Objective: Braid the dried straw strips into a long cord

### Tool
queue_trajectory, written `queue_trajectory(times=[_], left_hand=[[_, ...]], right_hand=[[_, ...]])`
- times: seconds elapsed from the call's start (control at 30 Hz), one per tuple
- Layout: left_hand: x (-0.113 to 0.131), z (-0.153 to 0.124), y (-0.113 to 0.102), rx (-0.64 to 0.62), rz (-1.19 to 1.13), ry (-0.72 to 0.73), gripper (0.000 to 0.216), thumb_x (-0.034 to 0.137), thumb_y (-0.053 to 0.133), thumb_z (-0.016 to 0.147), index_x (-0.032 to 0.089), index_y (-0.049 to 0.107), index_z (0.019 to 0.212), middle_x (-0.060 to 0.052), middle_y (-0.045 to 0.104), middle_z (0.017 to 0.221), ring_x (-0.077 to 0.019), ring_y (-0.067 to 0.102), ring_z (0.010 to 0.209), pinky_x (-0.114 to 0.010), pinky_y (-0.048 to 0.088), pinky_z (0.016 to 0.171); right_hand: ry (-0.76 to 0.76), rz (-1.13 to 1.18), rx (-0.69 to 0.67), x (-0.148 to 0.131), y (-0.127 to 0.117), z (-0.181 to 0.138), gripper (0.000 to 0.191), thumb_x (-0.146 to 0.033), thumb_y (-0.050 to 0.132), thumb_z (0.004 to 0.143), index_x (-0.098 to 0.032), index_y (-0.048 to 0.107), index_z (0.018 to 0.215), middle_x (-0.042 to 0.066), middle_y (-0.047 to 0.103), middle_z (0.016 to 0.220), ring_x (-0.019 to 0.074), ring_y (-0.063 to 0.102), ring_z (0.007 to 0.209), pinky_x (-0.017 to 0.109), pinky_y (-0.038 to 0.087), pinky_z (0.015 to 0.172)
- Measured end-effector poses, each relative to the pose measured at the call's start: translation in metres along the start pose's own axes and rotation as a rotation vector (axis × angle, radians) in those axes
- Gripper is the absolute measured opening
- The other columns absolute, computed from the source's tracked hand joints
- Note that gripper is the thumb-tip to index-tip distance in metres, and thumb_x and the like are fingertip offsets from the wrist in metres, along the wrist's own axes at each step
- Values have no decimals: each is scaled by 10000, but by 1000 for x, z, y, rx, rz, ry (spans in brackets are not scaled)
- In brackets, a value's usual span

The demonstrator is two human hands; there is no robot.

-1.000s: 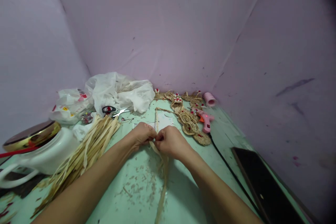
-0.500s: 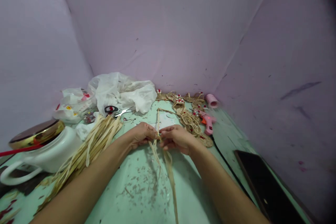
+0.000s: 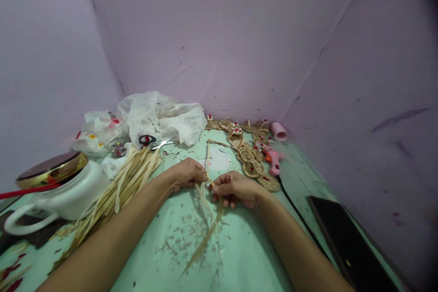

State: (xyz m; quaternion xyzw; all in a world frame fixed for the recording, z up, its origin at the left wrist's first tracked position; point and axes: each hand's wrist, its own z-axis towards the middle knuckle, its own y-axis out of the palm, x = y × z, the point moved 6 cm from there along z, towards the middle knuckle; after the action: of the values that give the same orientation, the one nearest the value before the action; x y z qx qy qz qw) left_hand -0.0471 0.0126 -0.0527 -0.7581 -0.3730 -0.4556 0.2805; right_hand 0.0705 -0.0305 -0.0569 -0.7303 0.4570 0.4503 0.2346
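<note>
Left hand (image 3: pixel 189 173) — grip pinching fibre cord (image 3: pixel 208 159) over counter (image 3: pixel 253 248); right hand (image 3: pixel 239 189) pinching pale strand (image 3: pixel 211 182) just beside. Cord could loosen if left pinch slackens — strand tear if overpulled.

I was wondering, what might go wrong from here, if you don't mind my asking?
The left hand pinches the cord and the right hand a strip; if either slackens, the work might loosen.

The strip's long end hangs below, where it could tangle.

The glue gun, showing red, lies beside the coils; if hot, it might mark them.
</note>
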Motion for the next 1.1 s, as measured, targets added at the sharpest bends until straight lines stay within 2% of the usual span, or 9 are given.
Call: queue_trajectory(times=[0.13,0.3,0.87,1.0,1.1], left_hand=[[-3,1,-1,-5,15,-1,93,200,585,517,134,518,515,71,340,350,-19,183,293,-195,57,323],[-3,2,0,-9,38,-9,94,203,583,516,140,514,518,68,347,354,-22,177,288,-197,51,320],[-2,2,2,-30,45,3,114,212,583,510,140,494,504,78,328,349,-21,175,300,-198,57,328],[-1,1,2,-16,29,7,119,214,586,508,130,501,506,77,344,352,-15,183,303,-195,66,333],[0,0,1,-12,14,5,120,215,590,503,126,512,518,78,349,353,-14,190,304,-194,70,334]], right_hand=[[63,-48,-60,9,-2,-7,142,-154,644,582,-97,593,702,4,629,565,32,476,347,122,362,329],[87,-62,-70,12,-1,-6,183,-112,651,528,-103,583,699,-14,603,487,45,478,331,128,384,335],[105,-71,-106,15,0,-5,277,-104,665,492,-108,559,748,-14,599,475,62,491,340,145,398,346],[104,-133,-74,12,-1,-7,272,-153,699,499,-118,557,729,-10,600,500,76,521,383,151,394,363],[30,-172,113,-5,-6,-11,274,-194,696,559,-113,570,789,1,601,542,84,539,418,145,352,344]])
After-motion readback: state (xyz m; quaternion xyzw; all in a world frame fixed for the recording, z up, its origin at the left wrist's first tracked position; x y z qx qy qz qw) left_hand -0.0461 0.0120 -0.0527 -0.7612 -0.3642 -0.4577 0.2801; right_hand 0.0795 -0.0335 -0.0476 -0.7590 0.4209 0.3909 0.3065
